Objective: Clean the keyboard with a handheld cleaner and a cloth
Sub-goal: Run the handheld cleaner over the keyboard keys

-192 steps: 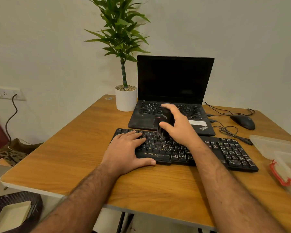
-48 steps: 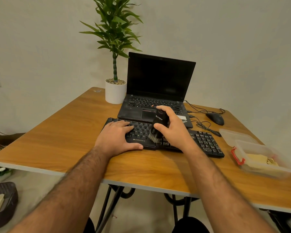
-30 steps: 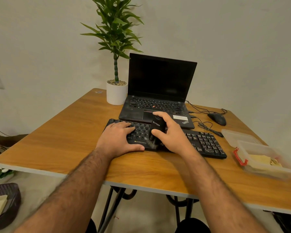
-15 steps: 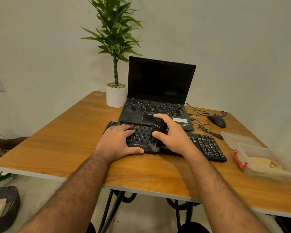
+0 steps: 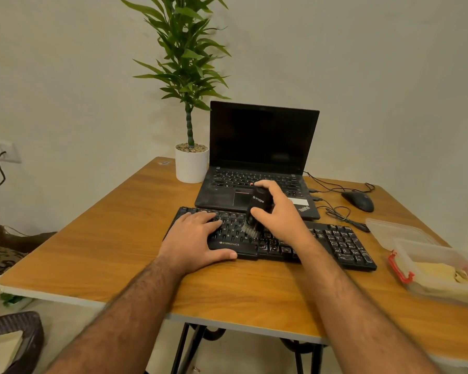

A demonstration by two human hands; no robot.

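- While the left hand (image 5: 192, 242) lies flat on the left end of the black keyboard (image 5: 335, 242), its fingers spread over the keys and its thumb along the front edge, it grips nothing.
- Curled fully around the black handheld cleaner (image 5: 257, 205), the right hand (image 5: 280, 215) has its thumb on the near face and its fingers wrapped over the top and far side.
- That cleaner stands nearly upright, leaning a little away from the person, with its pale brush tip touching the keys near the keyboard's middle.
- Lengthwise across the wooden table (image 5: 114, 238), the keyboard sits just in front of an open laptop (image 5: 260, 147) with a dark screen.
- At the table's right edge, a clear plastic container (image 5: 427, 271) with a red clasp holds a yellowish cloth (image 5: 441, 275); its lid lies just behind it.
- Behind that container rests a black mouse (image 5: 358, 201) with its cable trailing, and a potted plant (image 5: 191, 166) stands just left of the laptop.
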